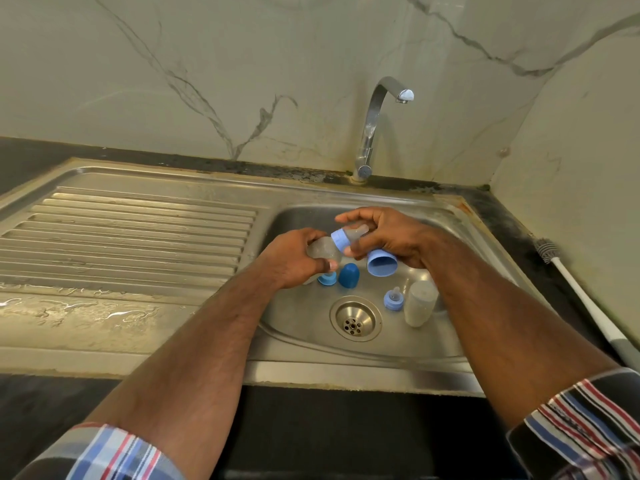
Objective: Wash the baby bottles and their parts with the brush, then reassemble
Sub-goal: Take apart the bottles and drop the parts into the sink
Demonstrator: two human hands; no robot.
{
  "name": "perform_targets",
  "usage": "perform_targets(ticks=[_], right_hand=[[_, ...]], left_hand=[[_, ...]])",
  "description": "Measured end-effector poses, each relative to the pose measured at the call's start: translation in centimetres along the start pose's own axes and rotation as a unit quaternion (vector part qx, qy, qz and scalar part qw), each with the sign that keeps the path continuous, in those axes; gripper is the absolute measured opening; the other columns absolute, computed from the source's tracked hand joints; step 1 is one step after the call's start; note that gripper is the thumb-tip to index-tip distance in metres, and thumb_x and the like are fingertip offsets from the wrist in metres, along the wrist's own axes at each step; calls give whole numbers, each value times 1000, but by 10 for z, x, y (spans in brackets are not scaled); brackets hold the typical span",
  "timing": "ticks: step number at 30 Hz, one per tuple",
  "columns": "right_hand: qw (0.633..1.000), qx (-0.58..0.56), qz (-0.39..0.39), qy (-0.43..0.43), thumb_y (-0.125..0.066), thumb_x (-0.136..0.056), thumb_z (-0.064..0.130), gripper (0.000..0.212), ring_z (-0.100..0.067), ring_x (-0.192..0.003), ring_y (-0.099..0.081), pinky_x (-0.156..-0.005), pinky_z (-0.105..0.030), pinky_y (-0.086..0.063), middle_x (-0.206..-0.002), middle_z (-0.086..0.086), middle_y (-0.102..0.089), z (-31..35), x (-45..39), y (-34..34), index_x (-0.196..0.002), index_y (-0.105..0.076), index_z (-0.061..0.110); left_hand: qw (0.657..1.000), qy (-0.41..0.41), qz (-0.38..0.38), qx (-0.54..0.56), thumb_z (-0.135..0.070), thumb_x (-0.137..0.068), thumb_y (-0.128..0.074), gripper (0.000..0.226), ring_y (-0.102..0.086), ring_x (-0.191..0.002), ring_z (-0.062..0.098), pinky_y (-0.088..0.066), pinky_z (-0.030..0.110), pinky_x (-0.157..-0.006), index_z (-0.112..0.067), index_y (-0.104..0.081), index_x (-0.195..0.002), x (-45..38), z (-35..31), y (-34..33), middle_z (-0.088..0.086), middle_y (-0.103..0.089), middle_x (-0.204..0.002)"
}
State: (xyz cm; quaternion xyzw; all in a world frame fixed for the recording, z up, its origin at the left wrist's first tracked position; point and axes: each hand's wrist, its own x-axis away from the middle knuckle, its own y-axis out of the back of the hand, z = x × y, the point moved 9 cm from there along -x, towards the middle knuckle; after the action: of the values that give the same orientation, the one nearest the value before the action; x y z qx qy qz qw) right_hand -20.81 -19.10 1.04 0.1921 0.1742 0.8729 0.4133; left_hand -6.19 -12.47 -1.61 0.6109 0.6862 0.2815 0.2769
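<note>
Over the sink basin [298, 216], my left hand [294, 258] grips the clear body of a baby bottle [323, 252]. My right hand [384, 237] grips its light blue collar [340, 239] and teat, and also holds a light blue cap [382, 265] against the palm. On the basin floor lie a dark blue cap [348, 276], a blue collar part [326, 279] partly hidden under my left hand, a light blue collar with teat [393, 298], and a clear bottle body [420, 303] standing upside down. The bottle brush [568, 278] lies on the counter at right.
A chrome tap [372, 126] stands behind the basin, with no water running. The ribbed drainboard [131, 233] at left is wet near its front. The drain [355, 318] is in the basin's middle. A marble-patterned wall closes the back and right side.
</note>
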Motion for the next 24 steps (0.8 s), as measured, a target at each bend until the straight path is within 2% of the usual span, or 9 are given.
perform_targets(ticks=[2, 4, 6, 9, 11, 15, 19, 21, 24], right_hand=[[999, 33, -24, -29, -80, -79, 41, 42, -23, -92, -69, -74, -32, -58, -105, -4, -72, -4, 1, 2, -114, -71, 21], [995, 90, -31, -37, -71, -85, 52, 39, -19, -83, -70, -72, -31, -57, -94, -2, -76, -4, 1, 3, -104, -74, 18], [995, 89, -32, -22, -79, -84, 31, 23, -14, -79, -68, -65, -24, -54, -96, -1, -75, 1, 3, 5, -103, -75, 20], [997, 62, -46, 18, -79, -75, -2, 42, -12, -88, -65, -62, -16, -51, -108, 4, -69, 10, 6, 15, -108, -74, 23], [994, 49, -95, 26, -81, -73, 1, 43, -14, -88, -63, -63, -18, -50, -106, 6, -68, 10, 6, 27, -109, -73, 24], [989, -4, -144, -31, -85, -76, 22, 39, -23, -85, -62, -73, -38, -55, -107, -4, -69, -13, 5, 38, -112, -72, 25], [989, 2, -143, -46, -82, -80, 25, 24, -20, -81, -59, -67, -33, -49, -104, -7, -71, -26, 10, 37, -103, -74, 21], [988, -6, -148, -51, -82, -81, 26, 20, -20, -80, -59, -69, -35, -49, -101, -7, -72, -33, 14, 37, -99, -75, 21], [987, -22, -149, -55, -79, -84, 25, 17, -18, -77, -59, -70, -36, -48, -89, -2, -74, -41, 19, 33, -99, -75, 18]], left_hand=[[1000, -4, -2, -2, -40, -81, -83, 68, -59, -105, 12, -44, 27, -88, -23, -55, -142, 0, -1, 1, -1, -65, -129], [1000, -7, 2, -6, -39, -82, -83, 68, -59, -105, 12, -43, 27, -87, -23, -55, -142, 1, -1, 0, 0, -65, -129], [1000, -2, 3, -11, -39, -82, -83, 69, -59, -106, 13, -44, 28, -89, -23, -55, -142, 1, 0, 0, 0, -65, -130], [1000, 6, -4, -11, -42, -83, -81, 68, -57, -106, 12, -45, 29, -91, -24, -54, -143, 2, 1, 2, -1, -64, -131], [1000, 13, -15, 1, -43, -85, -80, 65, -56, -103, 11, -43, 28, -87, -23, -53, -141, 2, 2, 4, -2, -63, -127], [998, 35, -46, 30, -49, -83, -78, 58, -59, -101, 14, -44, 27, -78, -24, -51, -128, 3, 5, 9, -3, -61, -119], [999, 23, -31, -2, -48, -88, -74, 56, -56, -103, 15, -42, 29, -81, -27, -54, -136, 4, 0, 6, -2, -57, -122], [999, 24, -15, -33, -49, -87, -75, 58, -55, -109, 17, -43, 29, -85, -31, -56, -139, 3, 2, 2, 1, -56, -131], [989, 80, 29, -120, -50, -84, -76, 69, -48, -127, 27, -41, 39, -103, -35, -49, -146, 3, 15, -6, 8, -44, -145]])
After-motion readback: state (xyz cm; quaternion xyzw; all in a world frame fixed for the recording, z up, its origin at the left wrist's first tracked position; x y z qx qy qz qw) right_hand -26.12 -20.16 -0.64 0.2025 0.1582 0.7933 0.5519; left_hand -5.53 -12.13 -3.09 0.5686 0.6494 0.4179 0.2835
